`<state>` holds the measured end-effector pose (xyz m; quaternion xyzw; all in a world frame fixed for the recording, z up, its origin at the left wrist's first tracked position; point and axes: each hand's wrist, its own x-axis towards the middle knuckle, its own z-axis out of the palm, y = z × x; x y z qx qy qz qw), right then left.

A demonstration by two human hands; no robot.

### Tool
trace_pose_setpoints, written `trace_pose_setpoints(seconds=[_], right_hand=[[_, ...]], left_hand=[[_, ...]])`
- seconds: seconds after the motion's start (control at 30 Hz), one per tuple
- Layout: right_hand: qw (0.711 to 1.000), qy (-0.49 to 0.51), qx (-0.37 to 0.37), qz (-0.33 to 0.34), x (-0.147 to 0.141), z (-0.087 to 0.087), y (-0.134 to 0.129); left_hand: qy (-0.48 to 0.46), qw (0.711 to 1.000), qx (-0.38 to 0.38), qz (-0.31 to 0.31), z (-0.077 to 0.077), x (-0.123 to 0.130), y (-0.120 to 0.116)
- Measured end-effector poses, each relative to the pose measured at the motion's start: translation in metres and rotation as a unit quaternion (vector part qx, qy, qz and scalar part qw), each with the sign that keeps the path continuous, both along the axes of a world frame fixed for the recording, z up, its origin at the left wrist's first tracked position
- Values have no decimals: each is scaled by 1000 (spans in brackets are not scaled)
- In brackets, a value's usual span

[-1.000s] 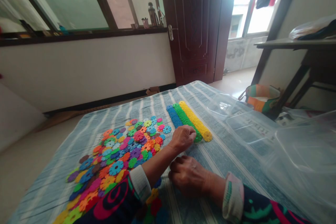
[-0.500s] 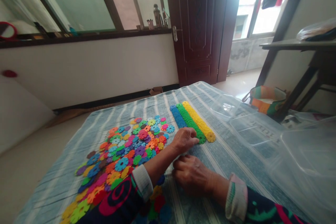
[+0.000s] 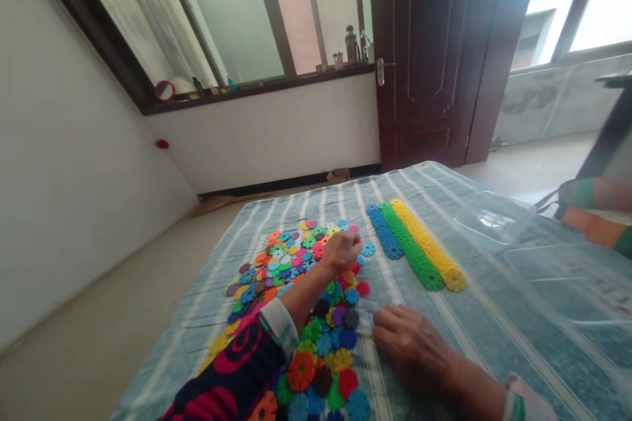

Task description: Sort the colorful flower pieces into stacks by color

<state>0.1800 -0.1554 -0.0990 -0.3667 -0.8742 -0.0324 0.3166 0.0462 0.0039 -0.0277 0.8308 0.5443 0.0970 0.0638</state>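
Observation:
Over the far right part of a loose pile of flower-shaped plastic discs [image 3: 301, 368], my left hand [image 3: 343, 251] is closed, its fingertips hidden from view. A light blue disc [image 3: 368, 248] lies just right of it. My right hand [image 3: 409, 342] rests on the striped cloth, right of the pile, with its fingers curled under; whatever they hold is hidden. Beyond it, three rows of overlapping discs lie side by side: a short blue row [image 3: 385, 231], a longer green row [image 3: 411, 247] and a yellow row [image 3: 428, 243].
Clear plastic boxes [image 3: 496, 220] stand on the bed's right side. The striped cloth [image 3: 197, 342] covers the bed under everything. Behind are a dark red door [image 3: 429, 46] and a window ledge [image 3: 276, 89] with small items. An orange and green bag [image 3: 592, 223] sits at the right.
My left hand has left the near end of the green row and moved left over the pile. My right hand stays low on the cloth. The view has turned left.

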Motion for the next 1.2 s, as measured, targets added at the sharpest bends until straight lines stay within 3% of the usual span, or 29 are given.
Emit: trace_pose_setpoints(seconds=[0.13, 0.27, 0.6, 0.73, 0.87, 1.0, 1.2], right_hand=[[1000, 3, -1, -6, 0, 3, 0], [1000, 5, 4, -6, 0, 4, 0], [1000, 7, 2, -2, 0, 5, 0], [999, 29, 28, -12, 4, 9, 1], [992, 97, 56, -56, 17, 20, 9], [968, 200, 89, -126, 40, 27, 26], [893, 353, 118, -252, 89, 26, 49]], left_hand=[[48, 990, 30, 132, 12, -63, 33], [68, 984, 5, 162, 10, -100, 49], [-56, 981, -15, 185, -11, -119, 64], [-128, 971, -2, 204, -7, -120, 60], [-181, 966, 9, 185, 10, -111, 44], [-235, 966, -18, 104, 22, -76, 14], [-291, 944, -138, -70, 8, 6, -39]])
